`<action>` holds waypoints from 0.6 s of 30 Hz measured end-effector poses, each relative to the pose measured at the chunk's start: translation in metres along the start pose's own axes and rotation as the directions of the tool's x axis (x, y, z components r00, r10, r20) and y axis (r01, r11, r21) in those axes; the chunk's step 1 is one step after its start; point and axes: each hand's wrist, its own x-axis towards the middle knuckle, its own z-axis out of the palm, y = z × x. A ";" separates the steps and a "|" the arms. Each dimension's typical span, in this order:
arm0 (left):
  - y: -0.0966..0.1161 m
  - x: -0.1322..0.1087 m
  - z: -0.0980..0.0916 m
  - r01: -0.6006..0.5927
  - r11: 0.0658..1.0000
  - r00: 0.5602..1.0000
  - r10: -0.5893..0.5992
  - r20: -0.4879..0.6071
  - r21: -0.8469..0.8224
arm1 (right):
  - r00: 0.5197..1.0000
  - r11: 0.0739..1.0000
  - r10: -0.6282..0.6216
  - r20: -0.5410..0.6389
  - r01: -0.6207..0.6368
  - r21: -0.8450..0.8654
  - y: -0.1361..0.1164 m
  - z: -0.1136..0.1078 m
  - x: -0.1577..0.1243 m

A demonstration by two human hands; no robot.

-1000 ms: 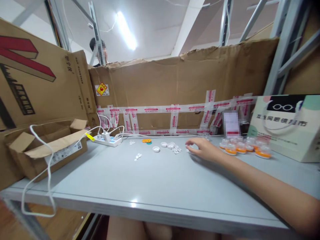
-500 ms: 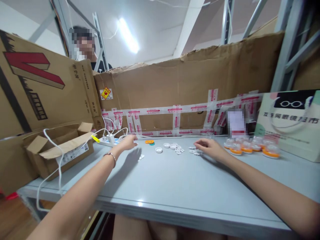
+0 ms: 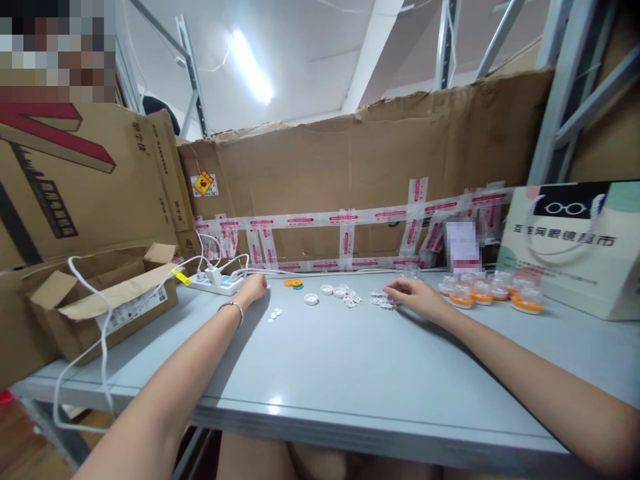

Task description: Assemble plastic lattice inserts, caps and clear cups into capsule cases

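Note:
My left hand (image 3: 253,290) rests on the grey table (image 3: 330,360) beside a white power strip (image 3: 218,284), its fingers curled under and hidden. Just right of it lie small white discs (image 3: 274,313) and an orange and teal ring pair (image 3: 293,283). My right hand (image 3: 413,294) lies further right with bent fingers, their tips on a scatter of tiny clear pieces (image 3: 382,302). Between the hands are white round caps (image 3: 311,299) and a heap of small white parts (image 3: 352,297).
Clear cups with orange bases (image 3: 481,293) stand in a row right of my right hand, before a printed paper bag (image 3: 575,247). An open cardboard box (image 3: 100,300) with a white cable sits at the left. Taped cardboard walls (image 3: 350,173) close the back.
My left arm has come into view and reached to the power strip, then curled its fingers. My right hand shifted slightly right over the clear pieces. A person behind the cardboard moved left.

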 end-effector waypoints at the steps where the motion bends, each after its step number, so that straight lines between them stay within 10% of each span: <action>1: 0.005 -0.002 -0.003 -0.017 0.999 1.000 0.017 0.004 -0.036 | 1.000 1.000 0.002 0.000 -0.002 0.016 -0.004 0.001 -0.002; 11: 0.114 -0.071 -0.018 -0.300 0.807 0.926 0.375 0.048 -0.508 | 0.972 0.935 -0.067 0.226 -0.018 0.355 -0.085 0.059 -0.024; 18: 0.115 -0.072 -0.024 -0.283 0.792 0.925 0.375 0.065 -0.541 | 0.977 0.867 -0.018 0.213 -0.091 0.490 -0.092 0.081 -0.025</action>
